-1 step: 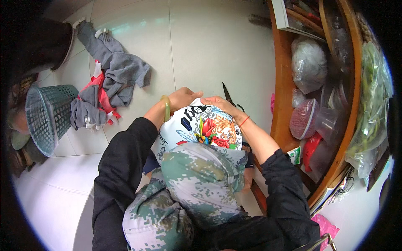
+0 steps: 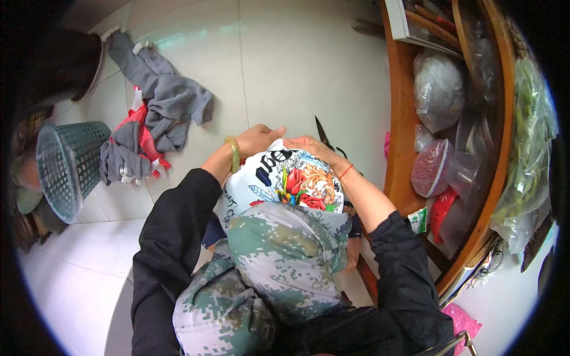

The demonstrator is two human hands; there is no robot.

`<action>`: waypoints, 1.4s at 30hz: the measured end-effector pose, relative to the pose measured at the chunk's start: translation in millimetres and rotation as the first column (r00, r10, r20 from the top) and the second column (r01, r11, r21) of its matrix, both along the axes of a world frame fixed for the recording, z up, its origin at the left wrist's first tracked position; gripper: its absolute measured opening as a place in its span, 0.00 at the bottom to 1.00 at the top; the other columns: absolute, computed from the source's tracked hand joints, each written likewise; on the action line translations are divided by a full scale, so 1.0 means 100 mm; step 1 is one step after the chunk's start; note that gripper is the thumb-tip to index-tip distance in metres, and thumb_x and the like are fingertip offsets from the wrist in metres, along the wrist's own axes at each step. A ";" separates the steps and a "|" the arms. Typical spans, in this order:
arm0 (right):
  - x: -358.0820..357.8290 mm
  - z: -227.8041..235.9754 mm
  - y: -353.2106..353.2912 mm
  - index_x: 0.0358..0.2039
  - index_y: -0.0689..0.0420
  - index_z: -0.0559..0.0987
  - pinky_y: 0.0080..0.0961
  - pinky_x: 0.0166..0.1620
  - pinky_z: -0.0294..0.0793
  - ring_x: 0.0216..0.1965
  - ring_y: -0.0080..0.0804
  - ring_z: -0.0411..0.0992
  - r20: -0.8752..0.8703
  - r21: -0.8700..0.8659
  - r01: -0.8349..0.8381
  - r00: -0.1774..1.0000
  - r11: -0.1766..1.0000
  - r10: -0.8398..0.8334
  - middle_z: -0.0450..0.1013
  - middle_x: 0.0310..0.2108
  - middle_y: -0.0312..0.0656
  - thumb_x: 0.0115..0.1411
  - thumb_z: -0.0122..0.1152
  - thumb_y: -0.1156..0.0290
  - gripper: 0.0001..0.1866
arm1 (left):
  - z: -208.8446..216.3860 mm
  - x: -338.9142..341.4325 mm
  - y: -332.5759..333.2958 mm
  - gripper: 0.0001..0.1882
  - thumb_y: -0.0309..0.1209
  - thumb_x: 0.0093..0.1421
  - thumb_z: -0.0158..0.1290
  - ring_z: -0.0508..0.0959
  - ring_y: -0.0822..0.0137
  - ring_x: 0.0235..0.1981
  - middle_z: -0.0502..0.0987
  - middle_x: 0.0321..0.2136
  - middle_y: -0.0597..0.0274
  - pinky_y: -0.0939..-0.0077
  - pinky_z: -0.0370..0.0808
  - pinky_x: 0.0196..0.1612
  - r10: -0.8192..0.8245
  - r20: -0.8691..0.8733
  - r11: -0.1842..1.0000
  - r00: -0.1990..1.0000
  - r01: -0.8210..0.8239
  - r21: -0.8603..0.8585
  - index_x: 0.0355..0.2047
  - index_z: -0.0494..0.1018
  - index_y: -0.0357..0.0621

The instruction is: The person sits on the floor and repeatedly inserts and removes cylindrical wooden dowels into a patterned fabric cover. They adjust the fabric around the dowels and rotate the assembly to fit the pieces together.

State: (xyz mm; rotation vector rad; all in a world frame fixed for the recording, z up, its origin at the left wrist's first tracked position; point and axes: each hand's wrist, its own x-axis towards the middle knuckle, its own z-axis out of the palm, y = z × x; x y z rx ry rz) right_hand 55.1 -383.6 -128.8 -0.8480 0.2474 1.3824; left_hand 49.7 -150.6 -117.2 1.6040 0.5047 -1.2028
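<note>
We see almost no change from the pic just before: the left hand (image 2: 258, 138) has tipped a tiny bit at the thumb, & all else sits the same, so we think the work is at the same small step at the cloth's edge. The soft white cloth w/ red flowers, orange curls & black letters (image 2: 297, 181) is in the middle, bunched up round like a ball, just past the knees, which have green-and-grey blotchy trousers (image 2: 285, 249) on. The right hand (image 2: 309, 147) is nearly closed, thumb on top, holding the far right edge of the cloth. The left hand is bent over the far left edge, but its fingertips are hid, so we can't tell if it pinches. The two thumbs come close, w/ a little white peak of cloth b/w them. A black pointy blade, prob. scissors (image 2: 321, 129), lies on the pale tile floor (image 2: 297, 59) just past the right hand, & part of it is hid. Off to the left, a heap of grey and red knit clothes (image 2: 175, 98) lies on the floor near a grey-green plastic basket w/ holes (image 2: 89, 139). On the right is an open brown wood cabinet (image 2: 404, 130) w/ a big see-through plastic bag (image 2: 438, 92) inside.
</note>
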 end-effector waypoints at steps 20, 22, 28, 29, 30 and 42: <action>0.03 -0.38 0.04 0.63 0.62 0.83 0.26 0.57 0.83 0.50 0.19 0.80 0.102 0.211 -0.342 0.940 0.916 0.327 0.85 0.54 0.34 0.68 0.72 0.74 0.23 | 0.81 -0.89 0.49 0.20 0.40 0.81 0.52 0.81 0.66 0.46 0.85 0.48 0.58 0.71 0.78 0.54 0.334 0.459 0.941 0.823 -0.257 -0.222 0.60 0.79 0.37; 0.05 -0.37 0.02 0.61 0.62 0.84 0.25 0.56 0.83 0.49 0.18 0.80 0.164 0.118 -0.373 0.921 0.920 0.352 0.85 0.52 0.32 0.68 0.70 0.76 0.20 | 0.91 -1.16 0.41 0.15 0.34 0.79 0.53 0.81 0.60 0.43 0.83 0.43 0.51 0.69 0.77 0.51 0.137 0.589 0.978 0.796 -0.203 0.047 0.53 0.80 0.34; 0.12 -0.09 -0.11 0.60 0.62 0.84 0.24 0.53 0.82 0.46 0.16 0.79 0.238 0.002 -0.355 0.908 0.935 0.344 0.85 0.49 0.31 0.68 0.69 0.78 0.20 | 0.90 -1.36 0.32 0.12 0.33 0.77 0.56 0.79 0.59 0.38 0.81 0.38 0.52 0.70 0.76 0.46 0.211 0.694 0.930 0.688 -0.360 0.074 0.51 0.80 0.35; 0.16 0.02 -0.08 0.59 0.62 0.85 0.24 0.54 0.82 0.47 0.17 0.79 0.285 -0.130 -0.350 0.883 0.928 0.373 0.84 0.50 0.32 0.69 0.68 0.78 0.18 | 0.90 -1.35 0.32 0.12 0.33 0.77 0.56 0.79 0.59 0.38 0.81 0.38 0.53 0.70 0.76 0.45 0.196 0.750 0.930 0.632 -0.363 0.063 0.51 0.80 0.35; 0.17 0.14 -0.02 0.57 0.63 0.86 0.25 0.53 0.81 0.47 0.20 0.79 0.376 -0.158 -0.261 0.876 0.952 0.302 0.84 0.49 0.33 0.72 0.68 0.72 0.16 | 0.92 -1.34 0.32 0.13 0.33 0.77 0.56 0.80 0.59 0.38 0.81 0.39 0.54 0.70 0.76 0.45 0.230 0.747 0.918 0.624 -0.394 0.046 0.51 0.80 0.35; 0.22 1.06 0.80 0.38 0.55 0.83 0.49 0.39 0.78 0.38 0.55 0.81 0.834 -0.501 -0.319 0.069 0.805 0.547 0.82 0.34 0.48 0.73 0.63 0.46 0.22 | 0.96 -1.50 0.44 0.10 0.33 0.75 0.60 0.73 0.75 0.30 0.78 0.28 0.62 0.74 0.73 0.35 0.241 0.645 0.934 0.725 -0.354 0.049 0.43 0.82 0.36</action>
